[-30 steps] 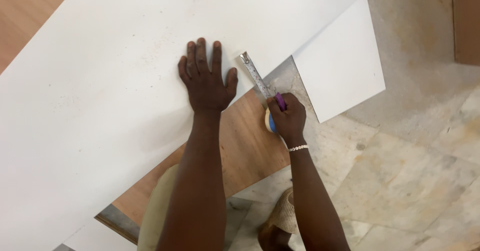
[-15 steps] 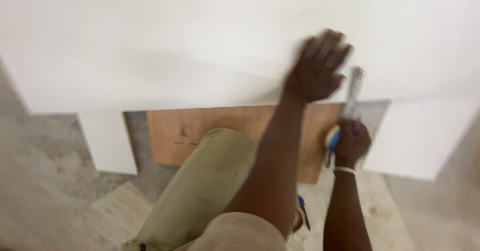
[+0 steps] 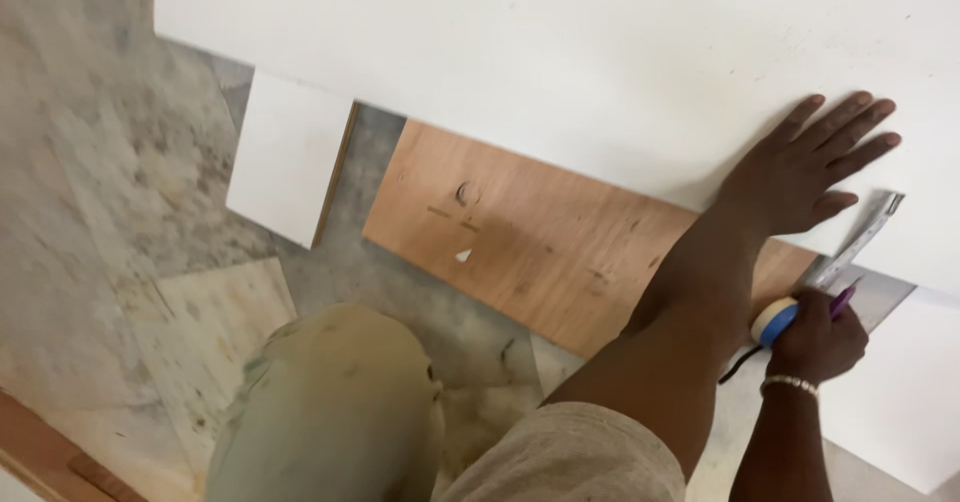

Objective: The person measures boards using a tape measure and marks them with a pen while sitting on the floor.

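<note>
Mottled grey-beige stone tile floor (image 3: 120, 212), brown plywood sheet (image 3: 530, 242) lying on it, small white panel (image 3: 285, 167) left of the plywood, soft even light.

Boards and tools, counted

Three white boards (image 3: 560, 52), one plywood board (image 3: 540, 242), one tape measure (image 3: 775, 320), one purple pen (image 3: 843, 299).

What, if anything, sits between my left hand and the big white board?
Nothing visible. The left hand lies flat, fingers spread, directly on the white board. The right hand grips a tape measure just beside the board's edge.
</note>
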